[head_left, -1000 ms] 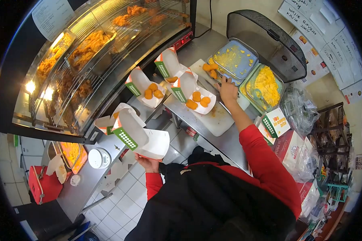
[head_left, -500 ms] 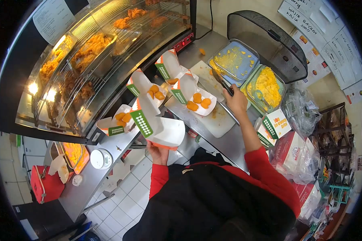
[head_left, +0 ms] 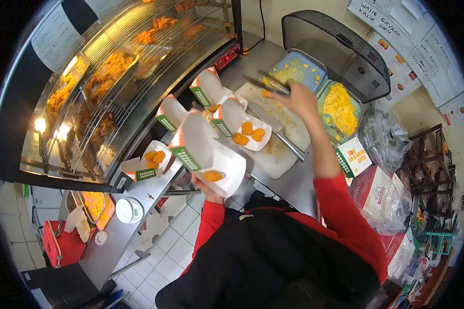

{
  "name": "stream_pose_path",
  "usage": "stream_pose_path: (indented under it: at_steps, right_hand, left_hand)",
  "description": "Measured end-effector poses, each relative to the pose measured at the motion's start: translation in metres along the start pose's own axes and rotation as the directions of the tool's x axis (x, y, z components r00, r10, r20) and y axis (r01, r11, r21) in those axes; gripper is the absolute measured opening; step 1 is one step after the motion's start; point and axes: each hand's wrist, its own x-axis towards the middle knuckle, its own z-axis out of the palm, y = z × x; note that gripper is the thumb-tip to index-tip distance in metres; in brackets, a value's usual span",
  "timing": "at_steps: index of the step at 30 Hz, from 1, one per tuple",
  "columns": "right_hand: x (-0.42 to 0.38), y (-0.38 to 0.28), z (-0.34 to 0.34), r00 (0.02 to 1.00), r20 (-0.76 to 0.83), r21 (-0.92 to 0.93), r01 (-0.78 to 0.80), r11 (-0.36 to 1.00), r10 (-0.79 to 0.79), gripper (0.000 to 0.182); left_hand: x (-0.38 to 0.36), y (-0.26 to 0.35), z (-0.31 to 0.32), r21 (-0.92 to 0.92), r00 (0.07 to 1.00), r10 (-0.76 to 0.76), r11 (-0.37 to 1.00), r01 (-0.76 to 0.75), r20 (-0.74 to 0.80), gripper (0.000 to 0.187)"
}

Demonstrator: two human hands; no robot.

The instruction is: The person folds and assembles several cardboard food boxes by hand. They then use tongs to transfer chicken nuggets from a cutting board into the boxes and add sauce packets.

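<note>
My left hand (head_left: 210, 189) is wrapped under an open white, green and orange box (head_left: 224, 166); one brown nugget (head_left: 213, 175) lies in it. Dark tongs (head_left: 269, 82), blurred by motion, are held in my right hand (head_left: 297, 99) over the cutting board. A nugget (head_left: 265, 93) shows close to the tongs; whether they grip it is unclear. Nuggets (head_left: 246, 129) lie in the open box (head_left: 232, 116) beyond my left hand, and others (head_left: 154, 157) in the box (head_left: 138, 169) to the left. A knife (head_left: 288, 143) rests on the cutting board (head_left: 280, 164).
A lit display case (head_left: 108, 177) of fried food fills the left. Behind the board stand a blue-lidded tray (head_left: 314, 69) and a container of yellow food (head_left: 340, 110) beneath a raised mesh cover (head_left: 340, 51). A scale (head_left: 129, 210) sits left; plastic bags (head_left: 381, 136) lie right.
A nugget now lies in the box held by my left hand. My right hand and the tongs have moved up and slightly left. The whole view has shifted a little.
</note>
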Motion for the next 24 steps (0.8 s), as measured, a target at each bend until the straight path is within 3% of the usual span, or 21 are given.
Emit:
stream_pose_path:
  at_steps: [4, 7, 10, 13, 16, 19, 24]
  right_hand:
    - [0.141, 0.016, 0.065, 0.994, -0.102, -0.359, -0.001, 0.933, -0.038, 0.067]
    - [0.22, 0.013, 0.096, 0.98, 0.169, -0.396, -0.027, 0.918, 0.102, 0.074]
    - [0.262, 0.002, 0.141, 0.974, 0.107, -0.409, -0.139, 0.902, 0.199, 0.078]
    - [0.297, 0.009, 0.197, 0.973, -0.05, -0.399, -0.225, 0.889, 0.224, 0.079]
    - [0.304, 0.014, 0.199, 0.946, -0.134, -0.367, -0.324, 0.872, 0.296, 0.077]
    - [0.318, 0.033, 0.187, 0.988, 0.002, -0.353, -0.145, 0.925, 0.155, 0.075]
    - [0.334, 0.044, 0.18, 0.979, -0.029, -0.348, -0.199, 0.916, 0.202, 0.072]
  left_hand:
    - [0.007, 0.017, -0.028, 0.014, 0.99, 0.064, 0.998, -0.063, -0.126, 0.074]
    - [0.023, 0.032, -0.043, 0.007, 0.977, 0.078, 0.997, -0.078, -0.197, 0.075]
    - [0.044, 0.045, -0.05, 0.002, 0.967, 0.066, 0.998, -0.067, -0.247, 0.075]
    - [0.065, 0.057, -0.05, 0.008, 0.958, 0.039, 0.999, -0.039, -0.283, 0.076]
    - [0.088, 0.065, -0.046, 0.007, 0.957, 0.013, 1.0, -0.011, -0.29, 0.077]
    - [0.105, 0.07, -0.042, 0.007, 0.957, -0.011, 1.0, 0.014, -0.291, 0.077]
    - [0.127, 0.072, -0.036, -0.004, 0.958, -0.04, 0.999, 0.04, -0.283, 0.078]
